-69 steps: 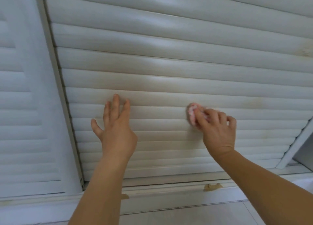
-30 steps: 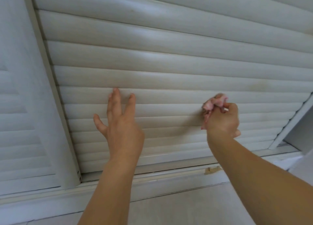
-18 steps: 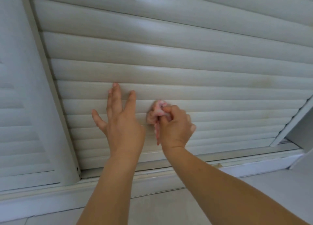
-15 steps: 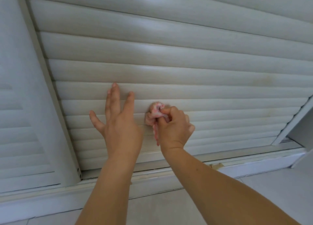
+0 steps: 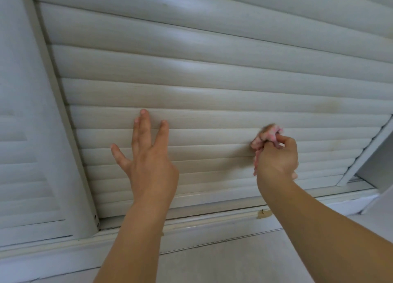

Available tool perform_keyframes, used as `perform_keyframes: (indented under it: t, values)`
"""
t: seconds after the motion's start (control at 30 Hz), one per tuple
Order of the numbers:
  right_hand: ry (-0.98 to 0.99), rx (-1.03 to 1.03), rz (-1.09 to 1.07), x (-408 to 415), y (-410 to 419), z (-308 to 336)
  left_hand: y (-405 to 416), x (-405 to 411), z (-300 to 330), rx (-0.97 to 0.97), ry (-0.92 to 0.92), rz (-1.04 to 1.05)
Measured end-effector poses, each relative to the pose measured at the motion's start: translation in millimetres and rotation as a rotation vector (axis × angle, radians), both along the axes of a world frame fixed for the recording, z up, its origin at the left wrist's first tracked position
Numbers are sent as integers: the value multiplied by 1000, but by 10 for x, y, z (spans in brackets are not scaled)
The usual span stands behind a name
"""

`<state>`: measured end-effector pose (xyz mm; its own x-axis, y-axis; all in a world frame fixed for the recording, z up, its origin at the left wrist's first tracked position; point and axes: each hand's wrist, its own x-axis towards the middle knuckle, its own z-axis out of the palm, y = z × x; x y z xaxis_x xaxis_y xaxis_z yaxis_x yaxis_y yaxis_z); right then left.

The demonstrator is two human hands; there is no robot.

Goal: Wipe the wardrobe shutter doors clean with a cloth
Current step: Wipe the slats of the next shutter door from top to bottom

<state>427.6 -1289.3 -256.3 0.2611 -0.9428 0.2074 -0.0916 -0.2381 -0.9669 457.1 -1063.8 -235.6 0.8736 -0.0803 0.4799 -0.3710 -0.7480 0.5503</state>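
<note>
Two hands: yours, on shutter door (image 5: pixel 212 74).
Left hand (image 5: pixel 148 155): fingers straight, flat on slats.
Right hand (image 5: pixel 276 157): grips pink cloth (image 5: pixel 269 134) against slats.

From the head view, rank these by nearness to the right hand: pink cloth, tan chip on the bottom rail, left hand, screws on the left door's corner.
1. pink cloth, gripped in the right hand.
2. tan chip, below it on the rail.
3. left hand, flat on the slats, leftward.
4. screws, far lower left.
</note>
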Motion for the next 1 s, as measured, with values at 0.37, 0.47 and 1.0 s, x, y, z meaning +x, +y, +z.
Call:
perform_keyframes:
  t: [0.37,0.47,1.0]
  values:
    - [219,-886,-193,125,273,143,20,4,17,17,6,-13]
    - [282,-1072,-207,176,386,142,-7,0,17,1,2,-10]
    - [416,-1284,-168,0,33,234,-29,27,-39,-8,-43,11]
